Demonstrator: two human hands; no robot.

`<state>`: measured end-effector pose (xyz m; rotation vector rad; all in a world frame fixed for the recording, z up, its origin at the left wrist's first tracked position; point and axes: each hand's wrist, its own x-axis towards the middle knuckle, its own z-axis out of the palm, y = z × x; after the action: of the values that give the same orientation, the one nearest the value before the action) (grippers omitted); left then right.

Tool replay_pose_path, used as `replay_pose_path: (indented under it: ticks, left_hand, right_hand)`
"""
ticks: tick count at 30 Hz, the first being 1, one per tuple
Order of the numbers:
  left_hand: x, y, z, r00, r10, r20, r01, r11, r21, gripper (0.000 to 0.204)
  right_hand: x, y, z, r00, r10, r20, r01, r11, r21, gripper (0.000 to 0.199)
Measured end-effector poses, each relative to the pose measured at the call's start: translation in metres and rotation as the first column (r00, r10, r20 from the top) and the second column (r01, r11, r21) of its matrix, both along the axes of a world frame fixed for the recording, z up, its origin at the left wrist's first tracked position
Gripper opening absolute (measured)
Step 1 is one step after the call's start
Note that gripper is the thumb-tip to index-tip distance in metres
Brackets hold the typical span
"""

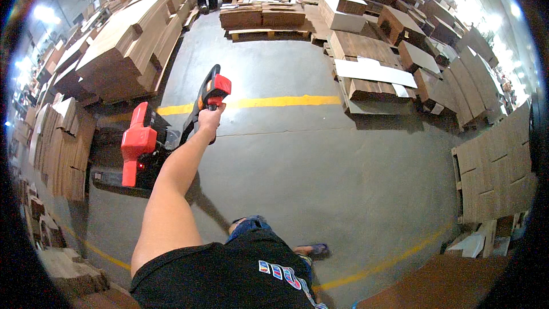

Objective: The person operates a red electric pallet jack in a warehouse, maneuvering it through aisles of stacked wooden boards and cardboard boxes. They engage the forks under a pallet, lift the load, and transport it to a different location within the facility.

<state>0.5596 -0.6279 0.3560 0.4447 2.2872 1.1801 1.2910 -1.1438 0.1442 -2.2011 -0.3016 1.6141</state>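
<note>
Standing on a grey concrete floor [320, 160] crossed by a yellow line [280, 102], we face cardboard stacks [123, 51] on the left and more pallets [372, 74] of flattened board to the right. Our red pallet truck [140, 146] sits low at our left, its forks under the left stack. From it the tiller [197, 111] slants up to a red-and-black handle [214, 88]. Our left hand [210, 117] is wrapped tight around that handle's lower grip, arm outstretched. Our right hand is out of view.
</note>
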Motion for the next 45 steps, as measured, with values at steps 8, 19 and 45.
replay_pose_path:
  ticks: [8,19,45]
  left_hand:
    - [0.153,0.018,-0.008,0.986,-0.131,-0.106,0.135,0.990,0.032,0.054]
    - [0.473,0.068,-0.013,0.956,-0.177,0.234,0.148,0.980,0.135,0.055]
    - [1.118,0.313,0.046,0.786,-0.361,0.501,0.295,0.932,0.208,0.054]
  right_hand:
    - [0.231,0.099,-0.072,0.872,-0.345,-0.348,0.391,0.917,0.071,0.024]
    - [0.384,0.360,0.091,0.957,-0.285,-0.056,0.286,0.887,0.364,0.031]
    - [0.897,0.585,-0.033,0.997,-0.030,-0.067,0.035,0.996,0.077,0.043]
